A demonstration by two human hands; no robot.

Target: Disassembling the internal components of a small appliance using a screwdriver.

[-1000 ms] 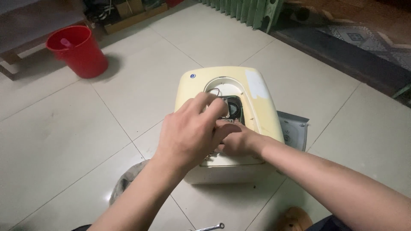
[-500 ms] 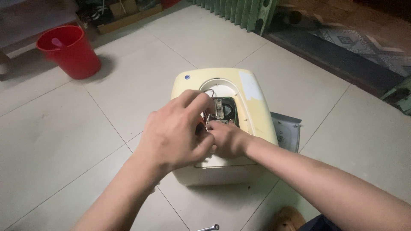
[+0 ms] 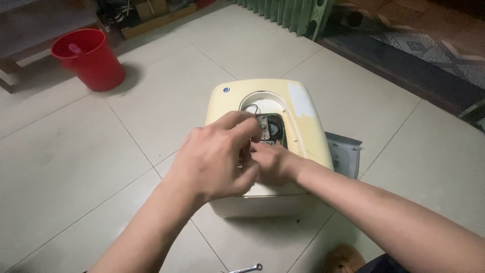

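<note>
At 6 o'clock a metal tool (image 3: 247, 268) lies on the floor (image 3: 91, 167). Your left hand (image 3: 214, 159) and right hand (image 3: 270, 162) meet over the cream appliance (image 3: 303, 126), fingers curled into its oval opening (image 3: 270, 124); what they grasp I cannot tell. At 10 o'clock stands a red bucket (image 3: 91, 58).

Cream boxy appliance casing (image 3: 303, 131) smooth, slightly glossy plastic; round red bucket (image 3: 91, 58) shiny plastic; pale tiled floor (image 3: 76, 167) glazed, smooth; small silver tool (image 3: 247, 268) bright metal.
</note>
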